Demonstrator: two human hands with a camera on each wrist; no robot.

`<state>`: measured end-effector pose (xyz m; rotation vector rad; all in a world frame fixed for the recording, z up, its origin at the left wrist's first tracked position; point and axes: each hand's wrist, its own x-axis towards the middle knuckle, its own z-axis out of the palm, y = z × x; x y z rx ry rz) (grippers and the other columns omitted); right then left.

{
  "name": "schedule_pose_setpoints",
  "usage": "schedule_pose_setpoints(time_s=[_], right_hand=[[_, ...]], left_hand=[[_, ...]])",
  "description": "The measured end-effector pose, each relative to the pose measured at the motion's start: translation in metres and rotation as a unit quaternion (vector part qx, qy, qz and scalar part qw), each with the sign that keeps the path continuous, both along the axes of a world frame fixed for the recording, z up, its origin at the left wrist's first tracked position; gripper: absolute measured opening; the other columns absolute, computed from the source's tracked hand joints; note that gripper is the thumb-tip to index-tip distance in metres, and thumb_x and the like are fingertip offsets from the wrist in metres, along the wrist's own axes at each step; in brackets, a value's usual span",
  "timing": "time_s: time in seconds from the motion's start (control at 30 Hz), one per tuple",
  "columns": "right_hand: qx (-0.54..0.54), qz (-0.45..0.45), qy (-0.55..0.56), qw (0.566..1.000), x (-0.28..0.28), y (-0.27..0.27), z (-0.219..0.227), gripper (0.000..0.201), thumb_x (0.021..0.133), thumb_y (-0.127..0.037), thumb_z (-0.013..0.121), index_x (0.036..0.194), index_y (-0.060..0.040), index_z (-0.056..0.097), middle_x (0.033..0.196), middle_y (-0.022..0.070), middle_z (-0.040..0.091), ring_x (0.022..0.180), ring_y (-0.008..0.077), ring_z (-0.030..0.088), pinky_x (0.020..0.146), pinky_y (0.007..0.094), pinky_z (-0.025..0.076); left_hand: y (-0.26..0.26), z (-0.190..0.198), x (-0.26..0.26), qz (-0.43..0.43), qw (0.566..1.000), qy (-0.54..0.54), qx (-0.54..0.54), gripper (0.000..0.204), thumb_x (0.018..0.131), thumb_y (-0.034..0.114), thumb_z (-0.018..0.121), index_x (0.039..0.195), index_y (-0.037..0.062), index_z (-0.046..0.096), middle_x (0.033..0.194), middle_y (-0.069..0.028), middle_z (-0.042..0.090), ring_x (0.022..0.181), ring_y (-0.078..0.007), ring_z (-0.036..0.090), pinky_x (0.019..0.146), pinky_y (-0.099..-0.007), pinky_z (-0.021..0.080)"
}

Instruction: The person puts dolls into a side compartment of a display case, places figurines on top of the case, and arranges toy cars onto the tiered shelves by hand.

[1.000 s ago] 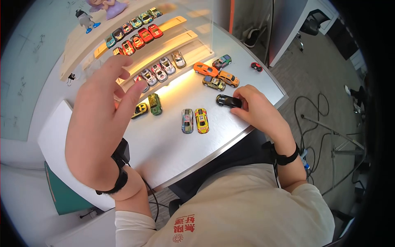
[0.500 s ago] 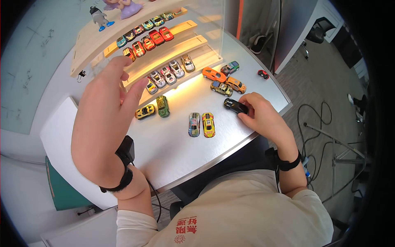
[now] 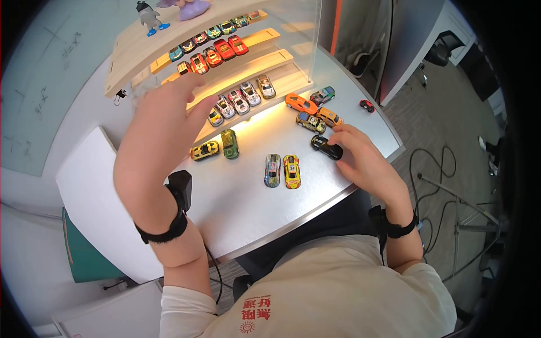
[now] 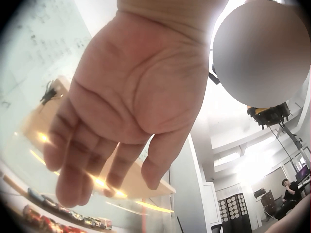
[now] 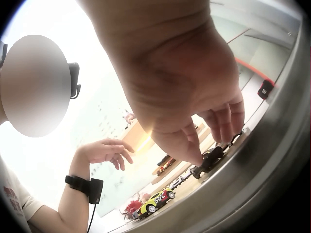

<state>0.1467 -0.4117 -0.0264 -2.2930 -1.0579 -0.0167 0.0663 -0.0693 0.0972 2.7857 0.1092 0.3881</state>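
In the head view, my right hand point(image 3: 369, 163) has its thumb and fingers around the rear of a black toy car point(image 3: 327, 147) on the metal tabletop. The right wrist view shows the dark car point(image 5: 210, 161) pinched between thumb and fingers. My left hand point(image 3: 160, 135) is raised at the left, fingers loosely bent, holding nothing; its empty palm point(image 4: 141, 82) fills the left wrist view. A silver-blue car point(image 3: 273, 170) and a yellow-red car point(image 3: 292, 172) stand side by side left of the black car. Behind it are a camouflage car point(image 3: 311, 122) and two orange ones.
A lit wooden shelf point(image 3: 284, 56) with rows of toy cars stands at the back behind a clear panel. A green car point(image 3: 230, 144) and a yellow-black car point(image 3: 204, 150) lie before it. A small red car point(image 3: 367, 105) is near the table's right edge.
The head view has shifted, so the shelf and cars appear farther right. The black car has turned slightly, its front end closer to the camouflage car. The left hand stays raised.
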Motion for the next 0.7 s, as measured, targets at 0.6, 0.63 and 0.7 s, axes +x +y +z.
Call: schedule_pose_setpoints(time_s=[0.6,0.63,0.7], right_hand=[[-0.049,0.089,0.024,0.994,0.022,0.011,0.031,0.053,0.086,0.0,0.074,0.139,-0.0069,0.067,0.129,0.0184,0.067,0.123,0.0368,0.063,0.107,0.0417,0.051],[-0.049,0.09,0.024,0.994,0.029,0.014,0.032,0.053,0.086,0.0,0.074,0.139,-0.0069,0.067,0.129,0.0184,0.067,0.123,0.0368,0.063,0.107,0.0417,0.051],[-0.028,0.064,0.022,0.997,0.046,0.022,0.035,0.05,0.088,-0.002,0.073,0.138,-0.0056,0.068,0.123,0.0185,0.069,0.117,0.0366,0.065,0.104,0.0425,0.052]], left_hand=[[-0.018,-0.081,0.058,-0.108,0.989,0.087,0.051,0.03,0.099,0.019,0.068,0.121,-0.0019,0.069,0.116,-0.0206,0.072,0.108,-0.0416,0.069,0.094,-0.0477,0.054],[-0.017,-0.078,0.059,-0.108,0.989,0.086,0.052,0.03,0.099,0.019,0.068,0.121,-0.0019,0.069,0.116,-0.0206,0.072,0.108,-0.0416,0.069,0.094,-0.0477,0.054],[-0.018,-0.07,0.059,-0.104,0.984,0.135,0.056,0.032,0.099,0.022,0.069,0.119,-0.0028,0.069,0.115,-0.0216,0.072,0.11,-0.041,0.069,0.095,-0.0478,0.054]])
